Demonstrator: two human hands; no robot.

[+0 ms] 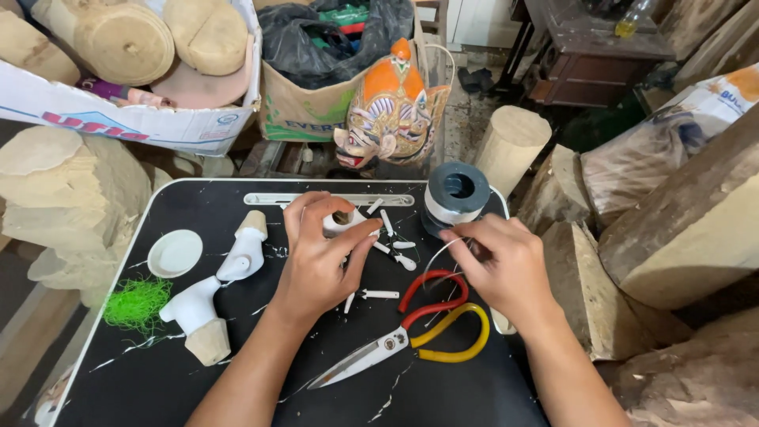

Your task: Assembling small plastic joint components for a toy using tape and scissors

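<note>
My left hand (320, 257) hovers over the black tray table (237, 379), its fingers pinched on a small white carved piece (345, 224). My right hand (506, 265) pinches a thin white wire (436, 253) that leads from a dark spool (454, 196) at the table's far right. Scissors (403, 336) with one red and one yellow handle lie open below both hands. Several small white pegs (395, 245) are scattered between my hands.
Two white-painted wooden figure parts (243, 251) (196, 316), a white dish (175, 253) and a green fibre tuft (136, 303) lie at the left. A painted orange mask (389, 111), boxes of wood blocks (118, 47) and logs (680, 229) surround the table.
</note>
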